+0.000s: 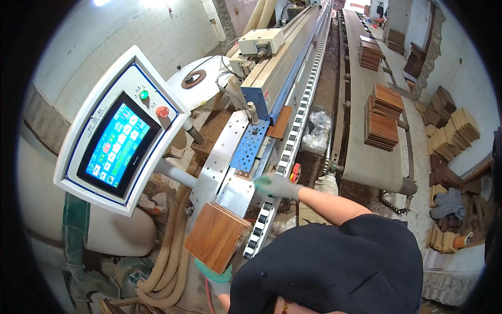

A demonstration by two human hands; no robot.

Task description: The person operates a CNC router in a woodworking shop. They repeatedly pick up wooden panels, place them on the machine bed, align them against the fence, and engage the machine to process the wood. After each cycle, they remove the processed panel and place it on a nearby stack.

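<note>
Control panel (121, 137) left of nearest board stack (215, 236); conveyor (372, 170) right.

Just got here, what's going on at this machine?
One person is at a long machine with a lit control panel. The gloved left hand is at the near lower edge of a stack of wooden boards; its grip is partly hidden. The gloved right hand is over the metal bed, blurred, with no board clearly in it. A single board shows beside the blue perforated plate. More board stacks sit on the belt conveyor at right.
</note>
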